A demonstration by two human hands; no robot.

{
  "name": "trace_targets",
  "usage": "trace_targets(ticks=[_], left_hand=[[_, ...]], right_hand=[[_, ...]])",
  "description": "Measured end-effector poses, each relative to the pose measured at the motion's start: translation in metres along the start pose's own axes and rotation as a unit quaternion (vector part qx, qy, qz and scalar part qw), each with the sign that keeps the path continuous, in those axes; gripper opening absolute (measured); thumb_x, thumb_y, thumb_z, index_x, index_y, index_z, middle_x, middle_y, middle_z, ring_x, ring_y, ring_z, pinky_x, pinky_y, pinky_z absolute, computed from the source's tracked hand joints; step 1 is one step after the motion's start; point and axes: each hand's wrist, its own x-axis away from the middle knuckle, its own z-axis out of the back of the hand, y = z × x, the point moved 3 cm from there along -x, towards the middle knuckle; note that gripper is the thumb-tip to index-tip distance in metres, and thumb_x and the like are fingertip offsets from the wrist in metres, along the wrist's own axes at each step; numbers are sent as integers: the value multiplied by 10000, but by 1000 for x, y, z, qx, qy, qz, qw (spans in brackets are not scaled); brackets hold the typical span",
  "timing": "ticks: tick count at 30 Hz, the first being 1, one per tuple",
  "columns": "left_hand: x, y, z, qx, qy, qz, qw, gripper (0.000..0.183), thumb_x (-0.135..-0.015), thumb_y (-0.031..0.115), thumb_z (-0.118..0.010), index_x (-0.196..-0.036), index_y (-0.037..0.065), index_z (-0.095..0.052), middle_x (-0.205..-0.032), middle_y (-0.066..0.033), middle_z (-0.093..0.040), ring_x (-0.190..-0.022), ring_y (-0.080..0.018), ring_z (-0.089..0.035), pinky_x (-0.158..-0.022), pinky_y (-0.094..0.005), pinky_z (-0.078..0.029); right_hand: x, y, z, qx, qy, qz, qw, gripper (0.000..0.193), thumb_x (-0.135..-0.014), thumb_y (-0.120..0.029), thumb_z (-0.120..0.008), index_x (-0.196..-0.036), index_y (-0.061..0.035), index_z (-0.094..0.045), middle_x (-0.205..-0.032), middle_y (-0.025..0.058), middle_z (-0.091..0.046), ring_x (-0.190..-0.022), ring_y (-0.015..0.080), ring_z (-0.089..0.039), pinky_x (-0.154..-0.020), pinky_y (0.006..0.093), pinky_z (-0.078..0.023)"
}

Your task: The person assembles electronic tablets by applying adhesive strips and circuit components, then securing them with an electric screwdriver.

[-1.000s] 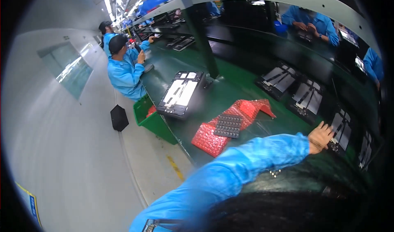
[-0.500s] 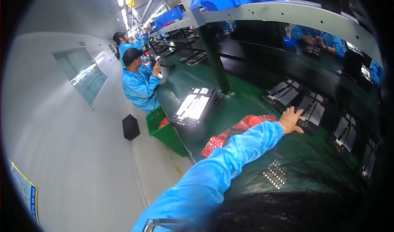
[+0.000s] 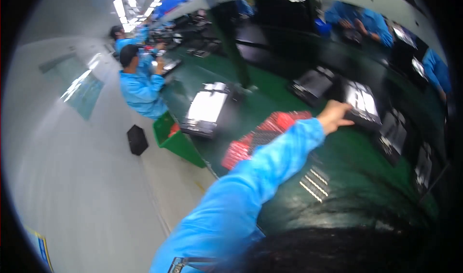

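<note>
My left hand (image 3: 334, 116) reaches far across the green bench, with its fingers and thumb closed on the near left edge of an opened tablet (image 3: 362, 99). This tablet is black, with bright silvery panels inside its exposed back. Motion blurs my fingers a little, and I cannot tell whether the tablet is raised off the bench. Beside it on the left lies a similar dark tablet (image 3: 312, 85). To its right are another opened tablet (image 3: 393, 137) and one more tablet (image 3: 424, 167) near the rim. My right hand is out of view.
Red bubble wrap (image 3: 238, 153) lies below my forearm. A thick, shiny-topped tablet stack (image 3: 207, 110) sits at the bench's left edge, above a green bin (image 3: 177, 145). A green post (image 3: 229, 46) rises behind. Co-workers in blue sleeves (image 3: 140, 92) work farther along and across the bench.
My view has shifted, so most things sit higher and farther left. My left hand has closed from spread fingers onto the tablet's edge. The tablet's panels now reflect brightly.
</note>
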Motion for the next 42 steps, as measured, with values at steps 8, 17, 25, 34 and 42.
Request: trace_targets(ticks=[8, 17, 25, 34, 42], left_hand=[[231, -26, -3, -31, -61, 92, 993, 620, -986, 197, -582, -1485, 6, -269, -1282, -125, -571, -1153, -213, -591, -922, -390, -549], [287, -64, -25, -262, -158, 134, 943, 603, -944, 240, -656, -1447, 42, -389, -1244, -102, -541, -1052, -197, -595, -814, -310, -508], [198, -19, 0, -668, -147, -235, 691, 452, -736, 230, -794, -1136, 92, -636, -1126, -86, -527, -1055, -283, -505, -905, -401, -408], [172, -10, 0, -536, -187, -128, 813, 275, -709, 44, -792, -929, 17, -628, -763, -75, -614, -743, -209, -604, -710, -309, -462], [173, -14, -10, -666, -247, -158, 686, 117, -794, 101, -743, -879, 64, -674, -805, -51, -602, -800, -217, -552, -906, -324, -294]], right_hand=[[5, 17, -16, -242, -15, -250, 938, 244, -956, -79, -538, -1197, -42, -527, -616, -33, -354, -489, 45, -305, -452, 225, -211], [5, 16, -13, -248, -50, -236, 938, 240, -947, -74, -538, -1182, -26, -527, -623, -20, -353, -510, 58, -317, -458, 234, -249], [-1, 0, -14, -233, -62, -223, 945, 251, -940, -90, -541, -1180, -19, -543, -618, -16, -347, -506, 72, -323, -452, 241, -265], [0, 8, -14, -263, -96, -209, 937, 283, -936, -93, -551, -1211, -32, -534, -704, -40, -370, -543, 53, -293, -505, 232, -253], [-2, 12, -17, -238, -108, -206, 943, 282, -940, -98, -526, -1212, -23, -517, -694, -29, -352, -573, 61, -297, -512, 233, -264]])
